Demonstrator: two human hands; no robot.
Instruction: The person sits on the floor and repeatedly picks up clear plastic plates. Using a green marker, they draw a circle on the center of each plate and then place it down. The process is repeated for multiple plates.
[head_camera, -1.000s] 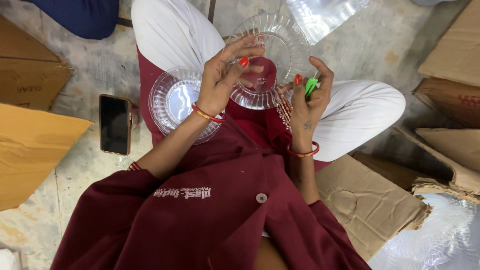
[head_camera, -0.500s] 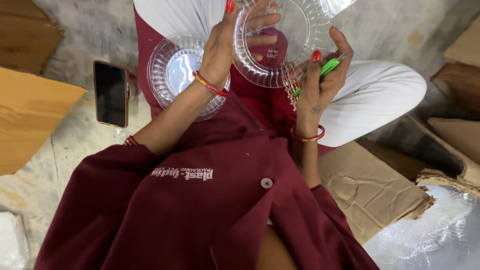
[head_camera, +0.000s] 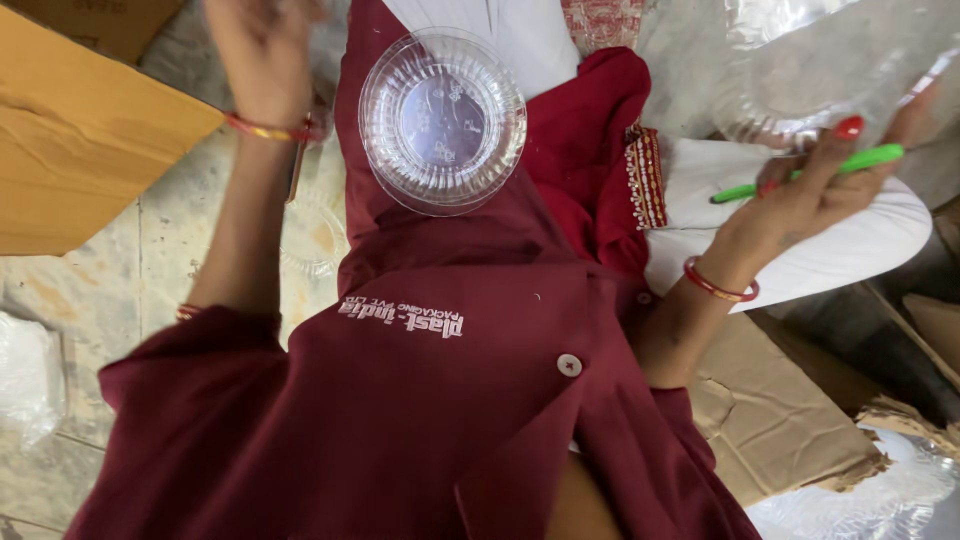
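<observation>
My right hand (head_camera: 790, 205) is out to the right, gripping a green pen (head_camera: 810, 172) between its fingers. Its thumb presses on the rim of a clear plastic plate (head_camera: 800, 70) held up at the top right. My left hand (head_camera: 262, 55) is raised at the top left, blurred by motion, with nothing visible in it. A stack of clear ribbed plastic plates (head_camera: 442, 120) rests on my lap on the maroon cloth, between both hands and touched by neither.
Flattened brown cardboard (head_camera: 80, 130) lies at the left, and torn cardboard (head_camera: 790, 420) at the lower right. Another clear plate (head_camera: 315, 235) lies on the stone floor beside my left forearm. Crinkled clear plastic wrap (head_camera: 870, 500) sits at the bottom right corner.
The clear plate both hands held in front has swung to the upper right with my right hand. My left hand has let go and moved up and left. The view has shifted.
</observation>
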